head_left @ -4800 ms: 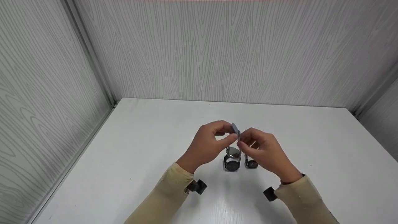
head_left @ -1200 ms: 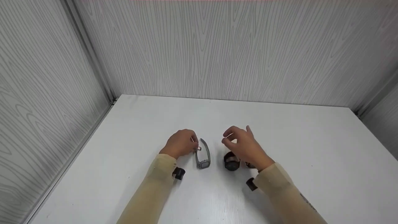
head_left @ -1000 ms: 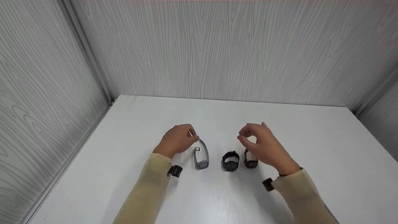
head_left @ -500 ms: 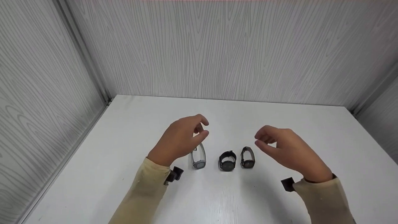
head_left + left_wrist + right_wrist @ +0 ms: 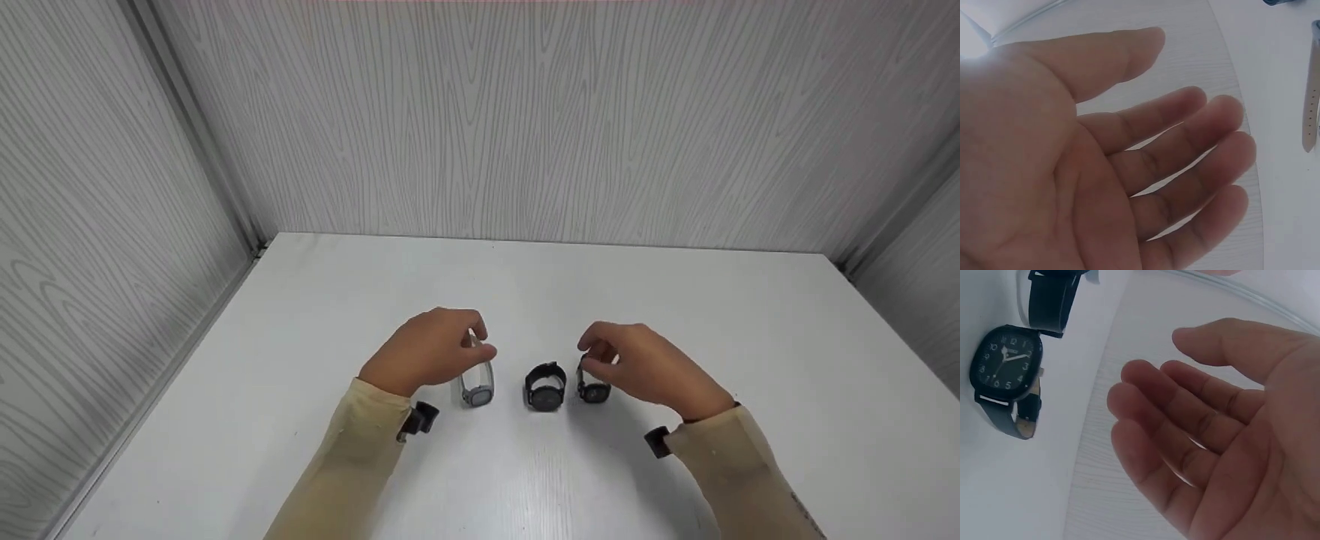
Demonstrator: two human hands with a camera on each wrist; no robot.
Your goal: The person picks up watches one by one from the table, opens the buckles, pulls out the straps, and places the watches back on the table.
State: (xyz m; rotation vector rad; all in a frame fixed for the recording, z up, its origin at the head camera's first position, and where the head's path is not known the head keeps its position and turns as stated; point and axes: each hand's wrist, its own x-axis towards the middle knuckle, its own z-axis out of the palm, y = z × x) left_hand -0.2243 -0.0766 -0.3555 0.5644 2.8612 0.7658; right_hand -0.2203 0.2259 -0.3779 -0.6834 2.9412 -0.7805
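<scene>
Three wristwatches stand in a row on the white table. My left hand (image 5: 426, 351) hovers above the light grey watch (image 5: 478, 396) and covers part of its strap. In the left wrist view, the fingers are relaxed and hold nothing; a strap (image 5: 1311, 101) with punched holes shows at the right edge. A black round-faced watch (image 5: 546, 398) stands in the middle. Over the small dark watch (image 5: 597, 393) on the right is my right hand (image 5: 651, 369), thumb and fingers apart. The right wrist view shows a black-dialled watch (image 5: 1008, 363) beside the loosely bent, bare fingers.
The white table (image 5: 375, 285) reaches back to a grey wood-grain panel (image 5: 480, 120). Another panel (image 5: 82, 247) rises along the left, and one more on the right. Small black wrist cameras (image 5: 418, 420) stick out from both sleeves.
Both hands held the grey watch earlier; it now stands left of the black one, released by my left hand. My right hand swung right, then came back left over the small dark watch.
</scene>
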